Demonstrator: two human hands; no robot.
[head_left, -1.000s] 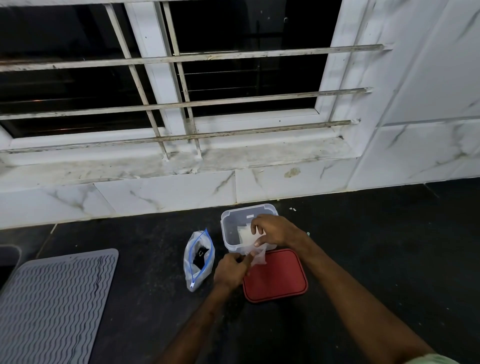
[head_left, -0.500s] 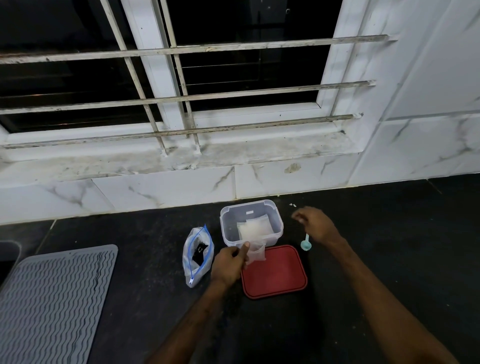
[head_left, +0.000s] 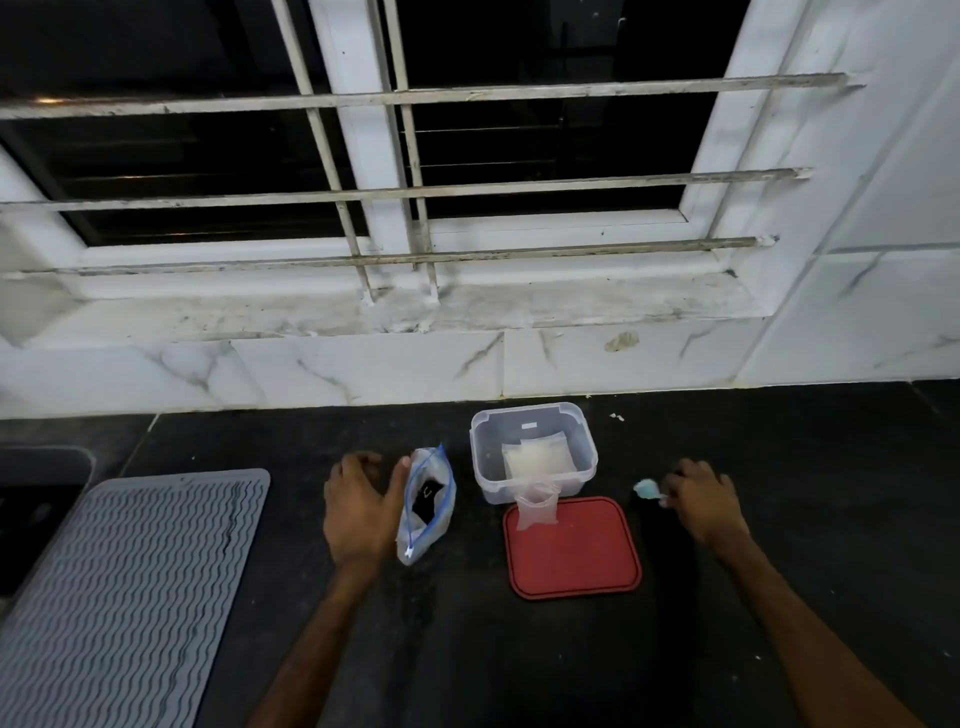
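A clear plastic container (head_left: 582, 441) stands on the dark counter. A white-filled plastic bag (head_left: 535, 460) lies inside it, and the bag's open end hangs over the front rim onto a red lid (head_left: 574, 551). Left of the container stands a blue-edged zip bag (head_left: 428, 506) with something dark inside. My left hand (head_left: 358, 512) is just left of this bag with its fingers loosely spread and its thumb against the bag's edge. To the right of the container, my right hand (head_left: 701, 501) pinches the handle of a small light-blue scoop (head_left: 647, 488) low over the counter.
A grey ribbed mat (head_left: 119, 587) lies at the left, beside a sink edge (head_left: 47, 467). A marble ledge (head_left: 363, 364) and a barred window (head_left: 395, 182) rise behind the counter, and a tiled wall (head_left: 883, 260) closes the right side.
My left hand let go of the white bag and moved left to the zip bag. My right hand left the container, went right and picked up the blue scoop.
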